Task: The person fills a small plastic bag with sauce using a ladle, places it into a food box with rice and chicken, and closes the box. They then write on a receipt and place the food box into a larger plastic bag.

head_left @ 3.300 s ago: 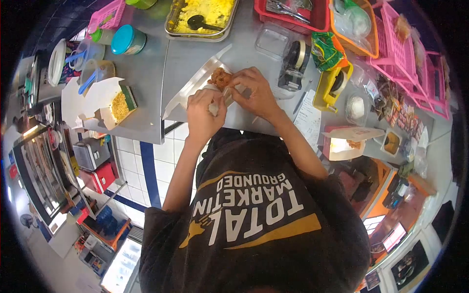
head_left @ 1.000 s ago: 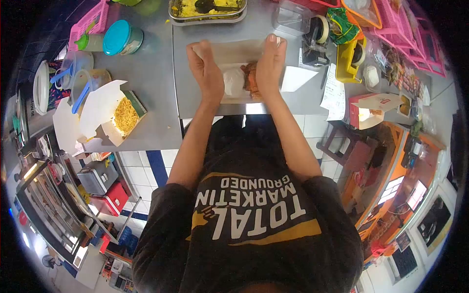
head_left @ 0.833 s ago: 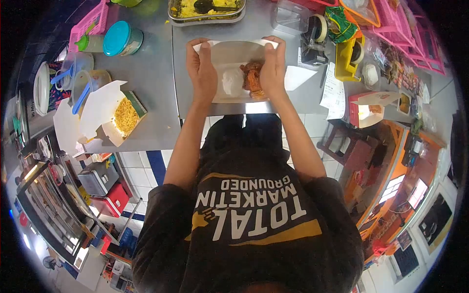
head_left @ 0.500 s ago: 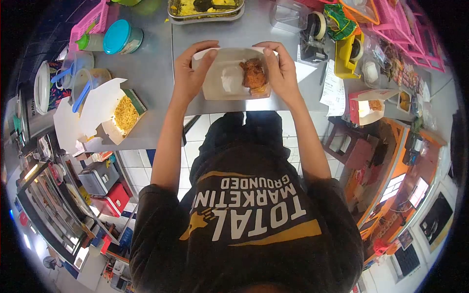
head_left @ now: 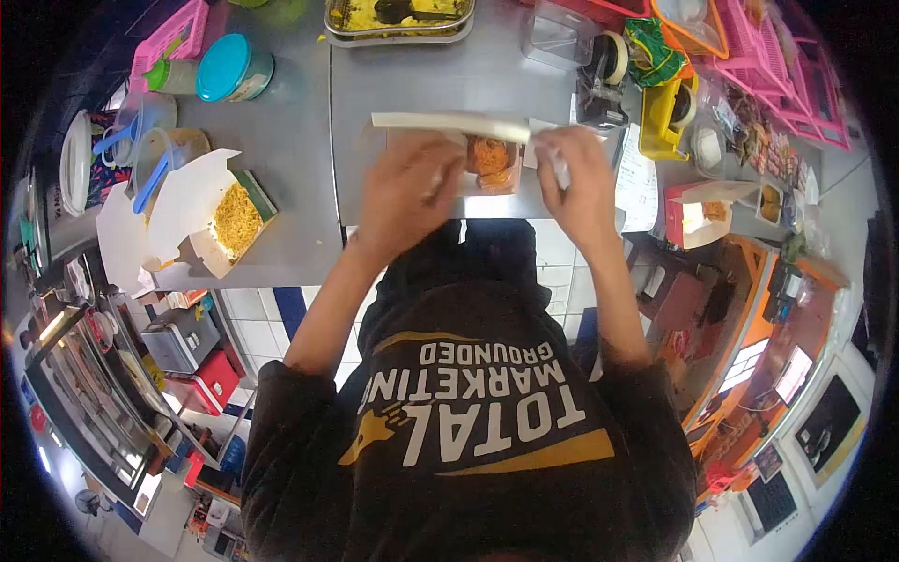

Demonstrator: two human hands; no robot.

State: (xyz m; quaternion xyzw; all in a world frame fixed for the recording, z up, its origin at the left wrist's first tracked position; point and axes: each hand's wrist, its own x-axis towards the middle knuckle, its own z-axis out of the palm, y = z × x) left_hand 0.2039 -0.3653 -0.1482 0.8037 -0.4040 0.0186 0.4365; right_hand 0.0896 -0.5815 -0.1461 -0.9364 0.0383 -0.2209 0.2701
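Observation:
An open paperboard food box lies near the front edge of the metal table. Browned fried chicken is inside it, on the right. The box's pale lid rises along the far side. My left hand covers the left part of the box, with bent fingers smeared by motion. At the right end is my right hand, also blurred, its thumb and fingers around something whitish, perhaps a side flap. Whether either hand grips the box cannot be made out.
Left stands an open box of yellow noodles or rice, with a turquoise-lidded tub behind it. At the back is a metal tray of yellow food. Right are a tape dispenser, paper slips and another food box.
Both hands have left the box's upper rim and come toward my body; the right also shifted right. The box now rests lower, its lid showing as a narrow strip.

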